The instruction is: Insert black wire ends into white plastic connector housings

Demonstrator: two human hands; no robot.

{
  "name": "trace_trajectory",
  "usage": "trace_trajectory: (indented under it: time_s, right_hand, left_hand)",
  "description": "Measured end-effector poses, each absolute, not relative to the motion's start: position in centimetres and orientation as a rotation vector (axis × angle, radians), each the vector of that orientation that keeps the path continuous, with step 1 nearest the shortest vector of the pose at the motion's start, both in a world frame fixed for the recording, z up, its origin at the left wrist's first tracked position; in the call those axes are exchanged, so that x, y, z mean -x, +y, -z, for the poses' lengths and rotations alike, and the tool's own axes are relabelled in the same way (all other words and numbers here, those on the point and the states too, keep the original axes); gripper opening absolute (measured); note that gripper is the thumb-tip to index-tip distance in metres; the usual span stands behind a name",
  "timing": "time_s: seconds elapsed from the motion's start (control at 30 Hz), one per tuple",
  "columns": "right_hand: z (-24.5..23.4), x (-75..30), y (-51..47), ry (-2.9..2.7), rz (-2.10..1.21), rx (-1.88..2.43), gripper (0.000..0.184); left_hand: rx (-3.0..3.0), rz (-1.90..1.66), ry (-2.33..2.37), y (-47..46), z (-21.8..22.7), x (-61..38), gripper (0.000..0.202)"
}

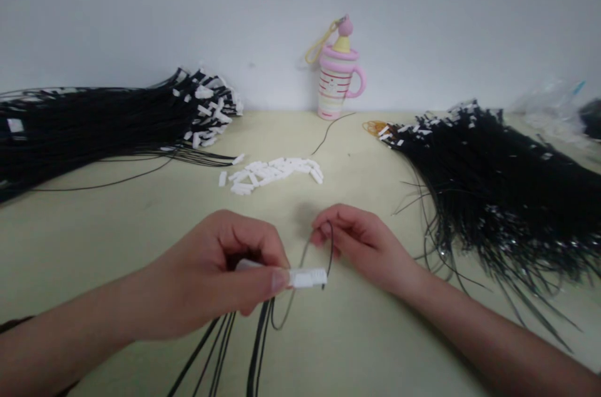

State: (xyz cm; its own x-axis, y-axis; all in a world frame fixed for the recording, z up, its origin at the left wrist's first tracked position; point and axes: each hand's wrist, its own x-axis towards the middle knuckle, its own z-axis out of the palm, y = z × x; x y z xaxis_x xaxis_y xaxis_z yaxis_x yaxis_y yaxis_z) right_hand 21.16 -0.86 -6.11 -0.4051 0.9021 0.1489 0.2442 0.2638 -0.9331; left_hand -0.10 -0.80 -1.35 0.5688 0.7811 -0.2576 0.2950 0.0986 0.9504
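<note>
My left hand (220,275) is closed in a pinch on a small white plastic connector (307,277), with several black wires (225,347) trailing down out of the fist toward me. My right hand (364,243) is closed too, thumb and fingers pinching a thin black wire (330,247) that loops down to the tip of the connector. Both hands hover just above the pale green table (141,221). A loose pile of white connectors (272,173) lies beyond the hands.
A big bundle of black wires with white connectors on their ends (107,121) lies at the left. Another heap of black wires (498,190) spreads at the right. A pink striped cup-shaped toy (337,77) stands against the white wall. Clear plastic bags (554,112) sit far right.
</note>
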Motion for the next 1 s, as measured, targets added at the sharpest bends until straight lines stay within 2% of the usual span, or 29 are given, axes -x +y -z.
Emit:
trace_trajectory:
  time_s: [0.1,0.2,0.23,0.37,0.4,0.5,0.67,0.73,0.8,0.9,1.0]
  right_hand:
    - [6.2,-21.6,-0.5,-1.903,-0.801,1.091,0.03]
    - [5.7,-21.5,-1.2,-2.022,-0.45,1.125,0.044]
    - [5.4,-21.3,-1.7,-2.044,-0.39,1.115,0.041]
    - [4.6,-19.7,-3.8,-2.279,-0.342,0.965,0.009]
    - [4.6,-19.3,-4.1,-2.369,-0.311,0.927,0.006]
    - [4.9,-18.7,-4.3,-2.519,-0.161,0.883,0.007]
    - [5.5,-19.3,-3.3,-2.464,-0.06,0.809,0.012]
    - [5.5,-19.7,-3.0,-2.416,-0.07,0.724,0.012]
    - [5.2,-20.0,-2.8,-2.29,-0.234,0.723,0.014]
    - [4.3,-20.7,-2.1,-1.787,-0.67,0.882,0.011]
    - [2.9,-22.3,-0.8,-1.228,-0.898,0.915,0.005]
  left_hand:
    - [-1.596,-0.326,1.089,-0.7,2.2,-0.6,0.02]
    - [-1.641,-0.368,1.174,-0.3,3.4,-1.1,0.022]
    - [-1.633,-0.395,1.192,-0.2,3.7,-1.1,0.024]
    - [-1.55,-0.488,1.221,-0.2,4.2,-1.0,0.025]
    - [-1.535,-0.508,1.211,-0.2,4.2,-1.0,0.024]
    - [-1.494,-0.542,1.187,-0.2,4.2,-1.1,0.023]
    - [-1.387,-0.536,1.178,-0.2,4.1,-1.2,0.023]
    - [-1.348,-0.543,1.166,-0.2,4.1,-1.3,0.022]
    - [-1.296,-0.559,1.188,-0.2,4.0,-1.4,0.023]
    - [-1.19,-0.589,1.235,-0.1,3.9,-1.5,0.024]
    - [-1.127,-0.595,1.225,0.1,3.8,-1.4,0.022]
